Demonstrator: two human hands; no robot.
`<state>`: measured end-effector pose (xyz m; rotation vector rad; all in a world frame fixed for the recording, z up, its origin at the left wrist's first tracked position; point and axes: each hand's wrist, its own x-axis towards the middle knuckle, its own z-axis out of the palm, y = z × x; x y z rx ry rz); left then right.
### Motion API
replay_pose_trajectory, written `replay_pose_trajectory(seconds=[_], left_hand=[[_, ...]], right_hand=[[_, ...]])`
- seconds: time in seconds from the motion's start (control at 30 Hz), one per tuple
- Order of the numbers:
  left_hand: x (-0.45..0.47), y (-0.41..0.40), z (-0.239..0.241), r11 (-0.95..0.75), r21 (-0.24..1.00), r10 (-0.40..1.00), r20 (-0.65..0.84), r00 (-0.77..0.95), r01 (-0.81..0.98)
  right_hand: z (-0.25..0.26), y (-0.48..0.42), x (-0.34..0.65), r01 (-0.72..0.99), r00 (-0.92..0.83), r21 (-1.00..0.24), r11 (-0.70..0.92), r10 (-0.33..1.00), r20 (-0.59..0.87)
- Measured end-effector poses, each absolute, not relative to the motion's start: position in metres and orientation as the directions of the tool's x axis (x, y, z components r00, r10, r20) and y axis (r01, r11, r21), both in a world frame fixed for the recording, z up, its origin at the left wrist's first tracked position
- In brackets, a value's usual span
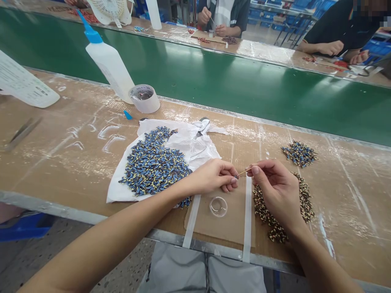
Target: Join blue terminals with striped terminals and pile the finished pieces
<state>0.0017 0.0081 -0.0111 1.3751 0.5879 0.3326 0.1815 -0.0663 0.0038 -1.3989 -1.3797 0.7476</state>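
My left hand (215, 176) is closed in a pinch on a tiny dark part at its fingertips. My right hand (275, 187) pinches a thin wooden stick (244, 171) whose tip meets that part. Both hands hover over a taped cardboard pad (229, 221) with a small clear dish (218, 206) on it. A large heap of small blue parts (152, 165) lies on white plastic sheet (195, 142) to the left. A heap of dark and tan parts (305, 199) lies under and beside my right hand.
A smaller pile of parts (299, 153) sits at the far right. A white squeeze bottle with blue nozzle (106, 61) and a tape roll (145, 97) stand behind. A green conveyor belt (244, 81) runs across; other people's hands (214, 22) work beyond it.
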Motion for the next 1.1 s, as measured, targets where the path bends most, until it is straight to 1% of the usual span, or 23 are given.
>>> replay_pose_trajectory(seconds=[0.4,0.57,0.77,0.93,1.1], left_hand=[[0.002,0.007,-0.005,0.164,0.977,0.555,-0.208,0.805,0.139],[0.003,0.007,-0.005,0.176,0.975,0.555,-0.213,0.804,0.137],[0.001,0.008,-0.009,0.168,0.979,0.542,-0.188,0.819,0.113],[-0.001,0.008,-0.015,0.122,0.989,0.530,-0.134,0.837,0.081],[-0.001,0.009,-0.016,0.134,0.988,0.532,-0.141,0.835,0.082]], right_hand=[[0.000,-0.068,0.184,0.410,0.107,-0.904,0.120,0.978,0.179],[0.003,-0.069,0.185,0.465,0.052,-0.867,0.182,0.971,0.232],[0.008,-0.068,0.183,0.562,0.005,-0.781,0.273,0.943,0.333],[0.008,-0.069,0.183,0.551,-0.023,-0.783,0.289,0.943,0.332],[0.007,-0.068,0.182,0.569,-0.029,-0.765,0.300,0.938,0.346]])
